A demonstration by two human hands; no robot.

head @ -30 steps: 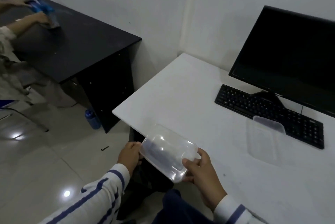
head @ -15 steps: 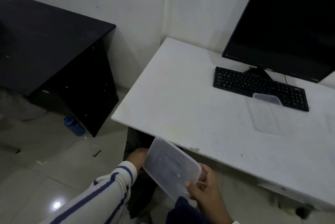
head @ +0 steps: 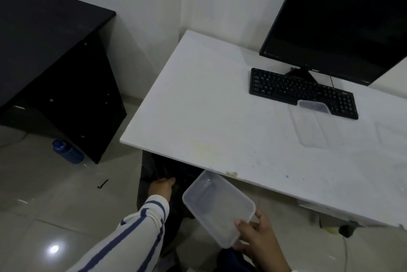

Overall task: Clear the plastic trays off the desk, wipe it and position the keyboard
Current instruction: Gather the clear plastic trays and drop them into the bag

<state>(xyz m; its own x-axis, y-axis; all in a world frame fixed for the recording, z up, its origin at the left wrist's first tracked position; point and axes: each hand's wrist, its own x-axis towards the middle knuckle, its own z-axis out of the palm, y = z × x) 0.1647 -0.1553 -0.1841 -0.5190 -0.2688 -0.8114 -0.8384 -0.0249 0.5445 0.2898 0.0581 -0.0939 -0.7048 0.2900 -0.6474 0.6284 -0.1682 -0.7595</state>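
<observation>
1. The tray (head: 218,205) is off the desk (head: 198,106). I hold it below the front edge, tilted, with its open side toward me. My right hand (head: 261,236) grips its near corner with the thumb over the rim, a light hold that suits a thin, empty shell.
2. My left hand (head: 161,188) reaches to a dark bag (head: 154,166) under the desk, just beside the tray. I judge it is there to keep the mouth open for the drop. I cannot tell whether its fingers grip the bag, because they are lost against the dark.
3. A second tray (head: 308,128) lies on the desk, its far end riding up on the front edge of the keyboard (head: 301,92). It should be cleared before the keyboard is moved. A third tray (head: 389,137) shows faintly at the right.
4. The keyboard sits askew under the monitor (head: 339,20). Stains mark the desk near its front edge, so wiping is not yet done.
</observation>
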